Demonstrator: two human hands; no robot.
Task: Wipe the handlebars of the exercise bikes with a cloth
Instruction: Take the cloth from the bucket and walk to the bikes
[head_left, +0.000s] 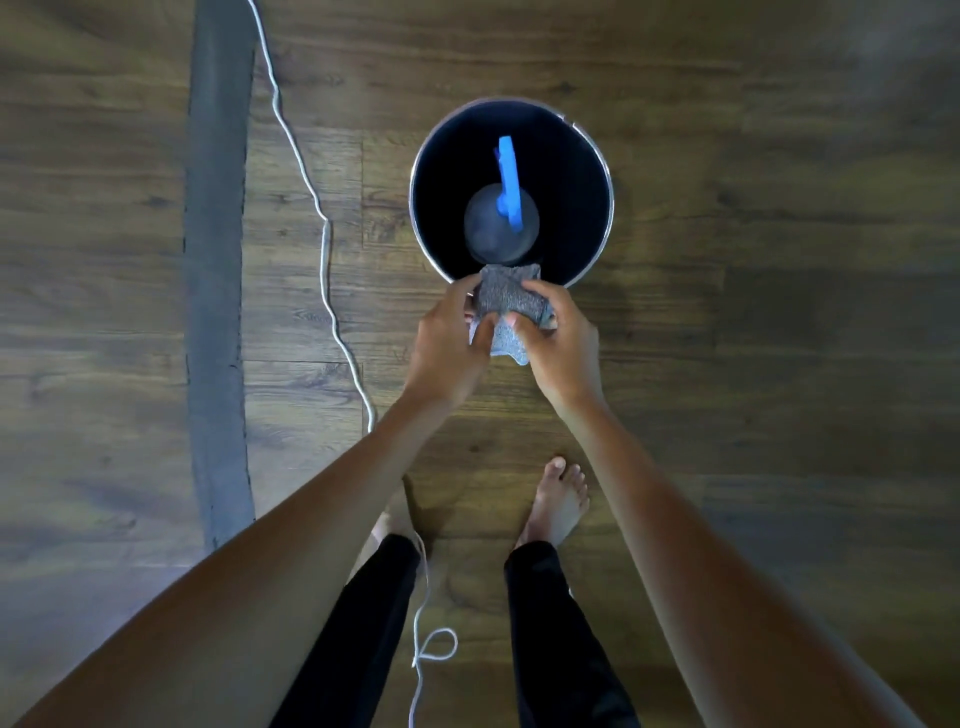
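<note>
A grey cloth (506, 301) is bunched between both hands, just over the near rim of a dark bucket (436, 171) standing on the wooden floor. My left hand (449, 345) grips the cloth's left side with curled fingers. My right hand (558, 340) pinches its right side, thumb on top. A lighter corner of the cloth hangs down between the hands. Inside the bucket stands a spray bottle with a blue trigger head (509, 182). No exercise bike or handlebar is in view.
A white cord (322, 228) runs across the floor on the left and loops near my feet. A grey strip (215, 260) crosses the floorboards further left. My bare feet (558, 501) stand just behind the bucket.
</note>
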